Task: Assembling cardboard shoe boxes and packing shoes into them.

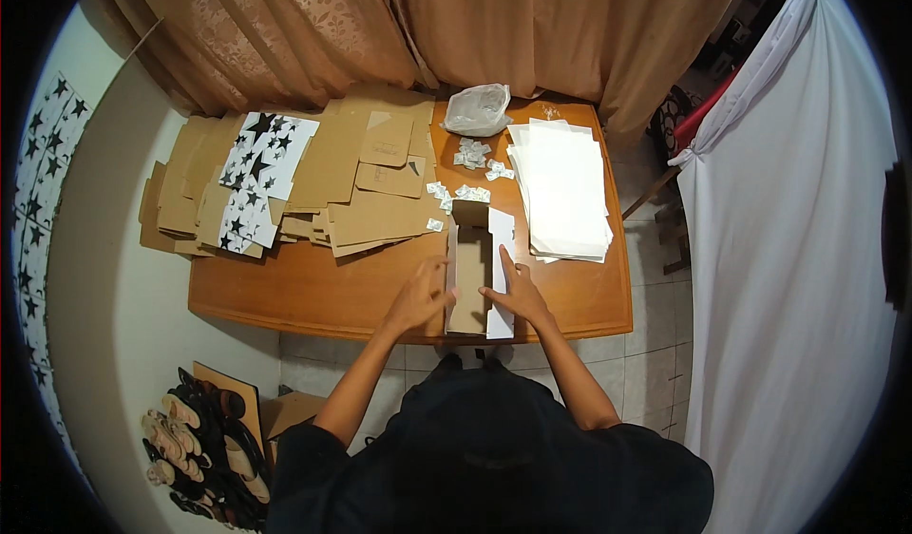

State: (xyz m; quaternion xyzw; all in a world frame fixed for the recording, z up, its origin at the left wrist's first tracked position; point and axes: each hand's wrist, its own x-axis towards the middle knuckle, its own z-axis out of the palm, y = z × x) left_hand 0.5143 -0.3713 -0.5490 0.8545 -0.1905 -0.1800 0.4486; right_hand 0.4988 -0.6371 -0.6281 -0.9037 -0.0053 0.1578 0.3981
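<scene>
In front of me on the wooden table stands a long open cardboard box [472, 292], brown inside with white on its side walls. A white strip [501, 323] runs along its right side, flaring outward. My right hand [520, 296] rests on that strip, fingers stretched forward and thumb pointing in over the box. Beside the left wall is my left hand [418, 298], its fingers apart and reaching toward the wall's edge. Whether the left fingertips touch the wall, I cannot tell. Small white packets [472, 194] lie just beyond the box's far end.
Flat brown cardboard pieces [323, 178] pile up at the left, with star-patterned sheets [256, 182] on top. A stack of white sheets [562, 192] lies at the right. A plastic bag [477, 110] sits at the back. Shoes [204, 448] stand on the floor, lower left.
</scene>
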